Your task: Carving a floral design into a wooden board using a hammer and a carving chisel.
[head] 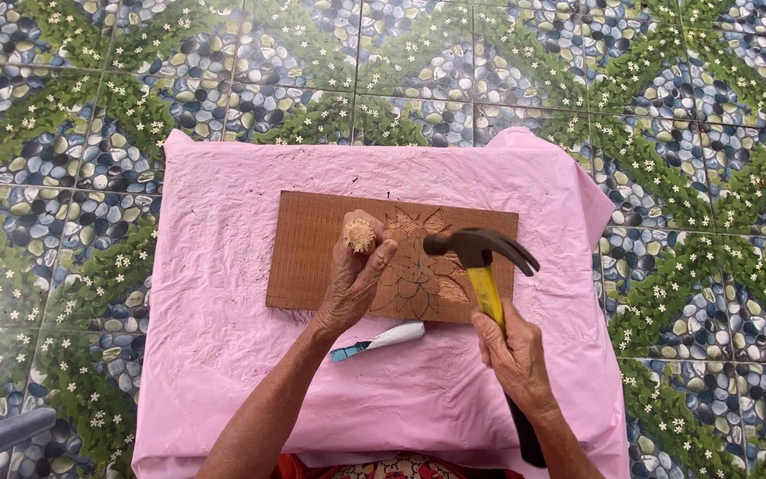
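Carving a flower relief into a wooden board (312,253), seen from the head camera. The rectangular brown board lies flat on a crumpled pink sheet (223,372) spread over a floor of pebble-and-leaf patterned tiles (64,133). The left hand (352,284) is closed around a chisel with a frayed wooden butt (359,235), held roughly upright with its tip, hidden by the fingers, down on the left edge of the flower. The right hand (511,355) grips the yellow and black handle of a claw hammer (480,248), whose dark head hovers just to the right of the chisel butt, apart from it.

On progress: the flower outline (423,266) covers the right-hand half of the board, with pointed petals and leaves already cut or drawn in lines; how deep the cuts go cannot be told. The left portion of the board shows plain, unworked grain. By this showing, the design is laid out and partly incised, while the ground around it and any shaping of the petals appear to remain.

A second small tool with a blue tip and white wrapped handle (383,340) lies on the sheet just below the board, untouched.
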